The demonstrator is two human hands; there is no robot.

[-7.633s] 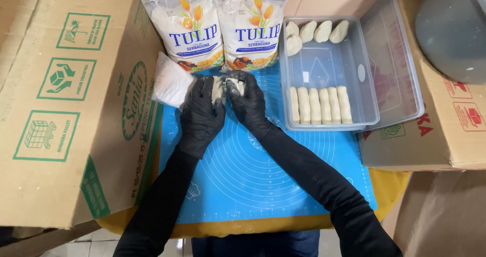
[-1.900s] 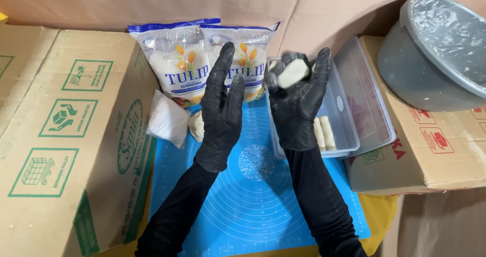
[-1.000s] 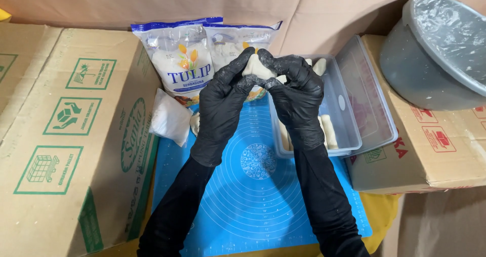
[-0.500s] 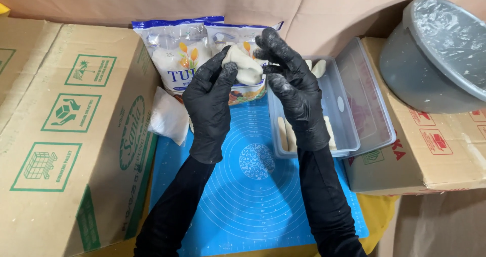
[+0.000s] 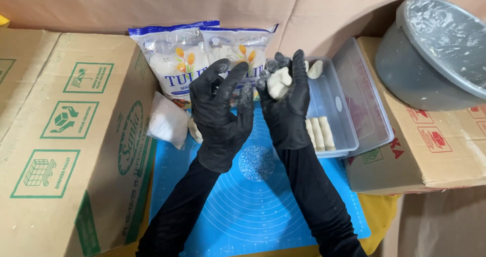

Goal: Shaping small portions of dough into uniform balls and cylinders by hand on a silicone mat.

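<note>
Your hands have drawn apart since half a second ago: the left hand (image 5: 221, 116) now hangs open and empty, while your right hand (image 5: 286, 101) cups the dough piece (image 5: 279, 83) in loosely curled fingers, raised above the blue mat (image 5: 258, 196), left of the clear tub (image 5: 338, 116). The shaping looks done.

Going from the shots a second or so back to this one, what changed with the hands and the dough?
The hands have parted: the left hand let go and now hangs open beside the dough piece, which lies in the right hand alone. A second ago both pressed it together. The flour bags, the clear container and the blue mat stayed put.
</note>
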